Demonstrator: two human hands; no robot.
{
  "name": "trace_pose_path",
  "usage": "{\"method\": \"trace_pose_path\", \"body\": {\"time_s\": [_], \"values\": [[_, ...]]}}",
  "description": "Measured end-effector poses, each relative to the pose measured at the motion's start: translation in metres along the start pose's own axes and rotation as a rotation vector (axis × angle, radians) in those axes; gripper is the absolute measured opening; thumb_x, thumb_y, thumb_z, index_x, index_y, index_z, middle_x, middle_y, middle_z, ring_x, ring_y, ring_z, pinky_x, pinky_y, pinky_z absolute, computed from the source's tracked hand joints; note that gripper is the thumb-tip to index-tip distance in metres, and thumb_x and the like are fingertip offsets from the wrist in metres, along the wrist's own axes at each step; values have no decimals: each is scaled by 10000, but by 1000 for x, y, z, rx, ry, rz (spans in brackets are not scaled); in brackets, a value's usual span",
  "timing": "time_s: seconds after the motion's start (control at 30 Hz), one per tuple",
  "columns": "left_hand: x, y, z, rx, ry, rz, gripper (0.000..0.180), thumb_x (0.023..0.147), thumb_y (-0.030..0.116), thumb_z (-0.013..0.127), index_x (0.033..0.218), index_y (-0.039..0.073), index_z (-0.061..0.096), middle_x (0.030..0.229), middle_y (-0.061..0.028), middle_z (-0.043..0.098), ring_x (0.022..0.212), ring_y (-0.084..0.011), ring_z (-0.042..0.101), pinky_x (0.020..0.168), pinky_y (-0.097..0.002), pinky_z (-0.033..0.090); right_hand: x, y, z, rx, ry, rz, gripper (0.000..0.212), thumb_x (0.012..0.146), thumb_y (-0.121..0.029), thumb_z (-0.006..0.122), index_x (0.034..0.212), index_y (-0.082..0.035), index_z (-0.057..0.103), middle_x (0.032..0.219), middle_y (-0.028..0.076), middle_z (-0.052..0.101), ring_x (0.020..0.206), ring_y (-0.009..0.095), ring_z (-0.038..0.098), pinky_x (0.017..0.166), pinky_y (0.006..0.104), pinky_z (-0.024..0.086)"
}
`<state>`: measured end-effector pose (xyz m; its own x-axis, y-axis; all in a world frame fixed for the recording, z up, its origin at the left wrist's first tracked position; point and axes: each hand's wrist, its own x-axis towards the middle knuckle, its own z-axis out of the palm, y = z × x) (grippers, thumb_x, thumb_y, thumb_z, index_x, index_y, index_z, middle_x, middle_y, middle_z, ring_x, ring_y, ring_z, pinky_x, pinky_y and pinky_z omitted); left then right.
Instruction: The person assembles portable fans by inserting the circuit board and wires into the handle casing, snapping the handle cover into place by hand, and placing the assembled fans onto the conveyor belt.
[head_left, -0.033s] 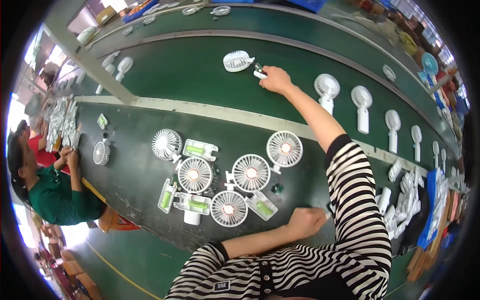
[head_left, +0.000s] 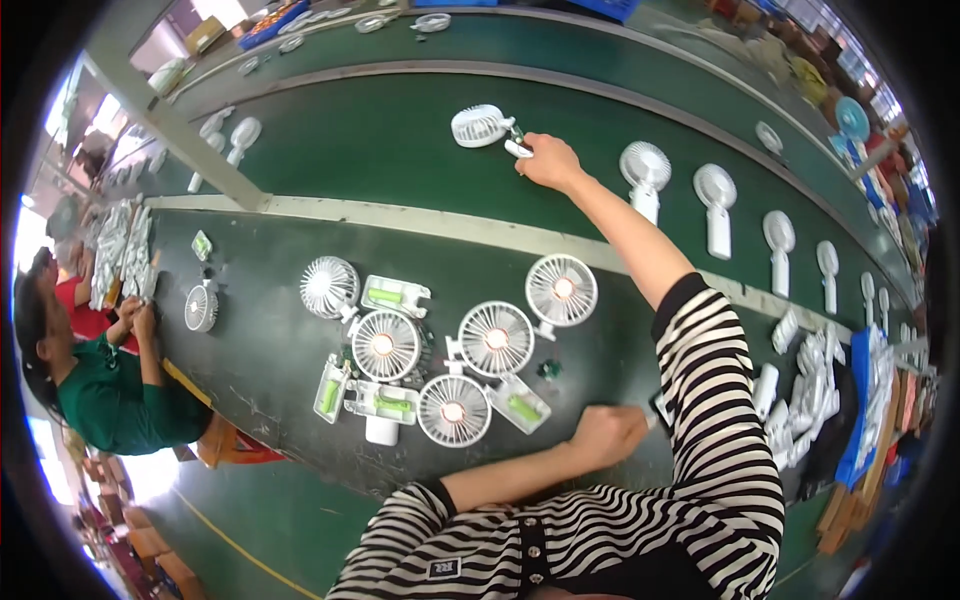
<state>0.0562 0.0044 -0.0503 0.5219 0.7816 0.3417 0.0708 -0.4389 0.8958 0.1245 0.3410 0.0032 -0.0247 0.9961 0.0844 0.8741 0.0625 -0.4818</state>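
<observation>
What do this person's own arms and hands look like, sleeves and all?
The right sleeve and left sleeve have black and off-white stripes, each ending in a plain black cuff near the elbow. The right hand and left hand wear no gloves; rings are too small to tell.

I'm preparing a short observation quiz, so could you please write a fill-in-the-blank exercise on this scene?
The outstretched hand is the person's ____ one.
The fan head nearest that hand is coloured ____.
The cylinders in the open handles are coloured ____.
The person's sleeves are patterned with ____.

Missing words: right; white; green; stripes.
</observation>
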Motion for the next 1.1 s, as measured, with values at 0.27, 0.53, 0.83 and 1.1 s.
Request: {"method": "trace_pose_path", "body": {"time_s": [0.27,0.53,0.83,1.1], "values": [[14,7,-6,-99,59,-84,191,777,82,586,950,0,593,815,-138,609,629,-214,586,587,-301,472,-154,-3,-68,-122,179,58,343,674,-205,571,986,-62,580,938,146,591,852,332,582,714,428,471],[47,-21,-49,-689,380,-565,616,791,-5,452,1329,-64,158,985,-161,567,526,-185,553,436,-277,487,-301,1,-77,-140,361,-34,323,664,-116,611,970,-51,532,933,144,535,805,333,566,661,406,470],[-6,23,-58,-1277,-24,-694,656,882,482,416,1278,-31,320,1264,-147,410,1116,-251,442,936,-360,347,-394,-31,-34,327,233,90,486,718,-212,635,1116,18,476,1096,190,479,948,366,519,773,397,450],[-17,32,-64,-988,248,-924,328,889,158,398,1155,-29,444,1015,-174,578,944,-264,564,819,-358,459,-386,-15,-57,2,459,128,252,714,-191,619,883,-14,558,888,141,546,778,320,533,651,377,458]]}}
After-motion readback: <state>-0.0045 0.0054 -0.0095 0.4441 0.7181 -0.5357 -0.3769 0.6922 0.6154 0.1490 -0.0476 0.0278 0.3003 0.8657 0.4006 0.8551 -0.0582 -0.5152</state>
